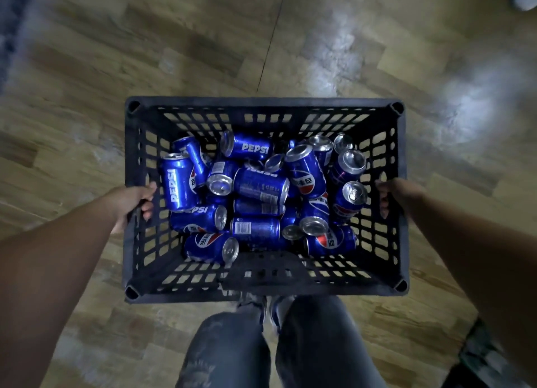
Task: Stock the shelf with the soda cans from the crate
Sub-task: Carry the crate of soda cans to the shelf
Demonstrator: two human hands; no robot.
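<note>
A person carries a black slatted plastic crate (261,104) above a wood-patterned floor (87,67), seen from overhead. The left hand (139,200) grips the crate's wall at 9 o'clock and the right hand (392,192) grips the opposite wall at 3 o'clock, fingers curled over each rim. Blue Pepsi soda cans (257,185) lie jumbled in the crate's bottom, most on their sides. Jeans-clad legs (232,344) show at 6 o'clock.
</note>
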